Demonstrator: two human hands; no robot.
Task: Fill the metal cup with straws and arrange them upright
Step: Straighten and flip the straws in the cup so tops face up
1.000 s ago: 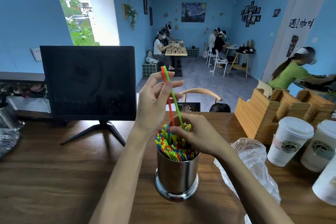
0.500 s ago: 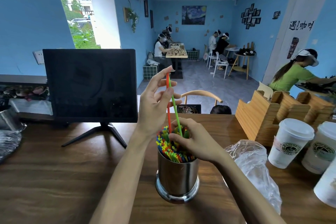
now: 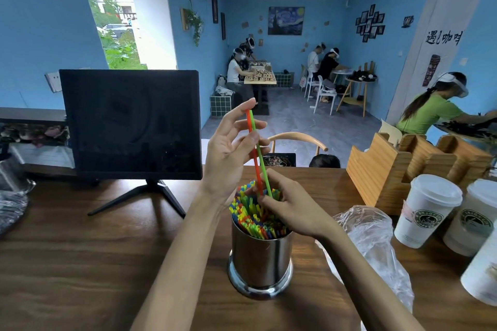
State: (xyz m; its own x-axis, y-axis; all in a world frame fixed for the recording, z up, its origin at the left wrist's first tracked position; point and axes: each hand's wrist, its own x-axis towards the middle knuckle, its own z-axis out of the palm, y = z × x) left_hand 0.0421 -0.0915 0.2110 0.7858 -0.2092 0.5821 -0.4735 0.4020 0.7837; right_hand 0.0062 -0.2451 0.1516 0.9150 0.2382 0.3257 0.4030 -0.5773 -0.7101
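A shiny metal cup (image 3: 260, 260) stands on the wooden table (image 3: 80, 263), packed with several coloured straws (image 3: 251, 216) that point up. Two straws, one red and one green (image 3: 251, 126), stick out well above the others. My left hand (image 3: 231, 150) pinches these two near their upper part between thumb and fingers. At the cup's mouth my right hand (image 3: 287, 207) grips the lower part of the same two straws, fingertips among the straw tops. The cup's rim on the right is hidden by my right hand.
A dark monitor (image 3: 131, 123) on a stand rises behind the cup to the left. A crumpled clear plastic bag (image 3: 373, 242) lies to the right. Lidded paper cups (image 3: 425, 209) and a wooden holder (image 3: 390, 164) fill the right side. People sit at tables further back.
The red and green straws have sunk lower into the cup, and my left hand has come down with them. My right hand stays at the cup's mouth.
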